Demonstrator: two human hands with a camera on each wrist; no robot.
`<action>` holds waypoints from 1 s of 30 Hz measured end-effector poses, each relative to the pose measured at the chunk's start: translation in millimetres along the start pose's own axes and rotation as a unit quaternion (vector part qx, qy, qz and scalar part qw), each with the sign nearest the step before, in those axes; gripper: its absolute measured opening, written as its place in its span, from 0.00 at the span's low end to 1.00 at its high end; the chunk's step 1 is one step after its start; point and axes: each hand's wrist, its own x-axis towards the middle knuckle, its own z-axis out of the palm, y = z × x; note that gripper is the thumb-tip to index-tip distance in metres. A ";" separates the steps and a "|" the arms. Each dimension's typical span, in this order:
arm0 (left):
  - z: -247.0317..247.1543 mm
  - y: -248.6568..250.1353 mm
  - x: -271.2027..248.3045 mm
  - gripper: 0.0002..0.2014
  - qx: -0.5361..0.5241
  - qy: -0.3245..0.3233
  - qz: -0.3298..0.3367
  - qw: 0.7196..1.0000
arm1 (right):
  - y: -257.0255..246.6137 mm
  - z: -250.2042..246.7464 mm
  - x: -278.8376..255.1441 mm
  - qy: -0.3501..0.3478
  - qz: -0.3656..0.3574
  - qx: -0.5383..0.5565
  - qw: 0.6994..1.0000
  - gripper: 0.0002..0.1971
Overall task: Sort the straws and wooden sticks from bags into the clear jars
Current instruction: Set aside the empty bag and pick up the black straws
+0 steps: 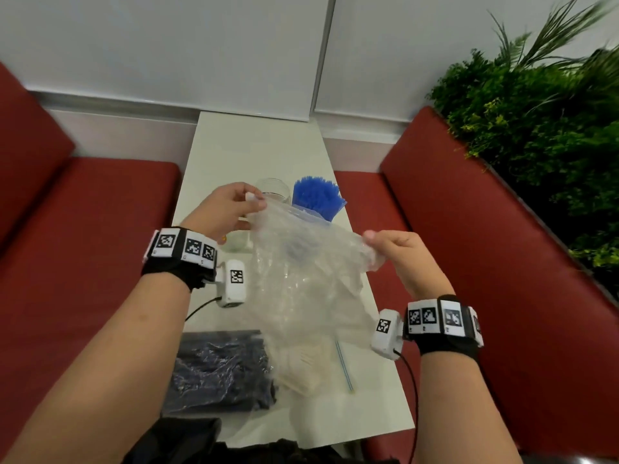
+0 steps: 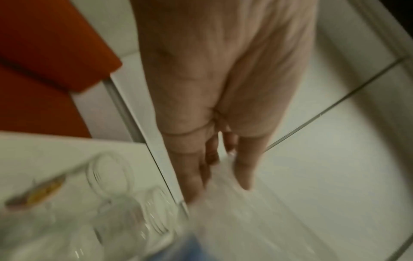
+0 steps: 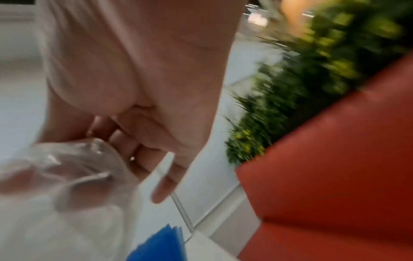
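I hold a clear plastic bag [image 1: 301, 283] up over the white table [image 1: 254, 149]. My left hand [image 1: 231, 209] pinches its top left edge and my right hand [image 1: 395, 252] grips its bunched top right corner [image 3: 73, 159]. Pale wooden sticks [image 1: 301, 366] sag in the bag's bottom. Behind the bag stands a jar full of blue straws [image 1: 316, 195], with an empty clear jar [image 1: 273, 189] to its left. Another clear jar [image 1: 236, 241] stands under my left wrist. The left wrist view shows blurred jars [image 2: 109, 173] below my fingers [image 2: 192, 178].
A bag of dark blue straws [image 1: 217, 370] lies at the table's near left. One striped straw [image 1: 343, 366] lies loose near the right edge. Red bench seats [image 1: 83, 229] flank the table, and green plants [image 1: 536, 112] stand behind the right bench.
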 end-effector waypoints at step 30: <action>76.2 -33.2 -10.6 0.10 -0.223 0.142 -0.002 0.965 | 29.5 6.7 56.6 0.135 -0.031 0.135 0.981 0.16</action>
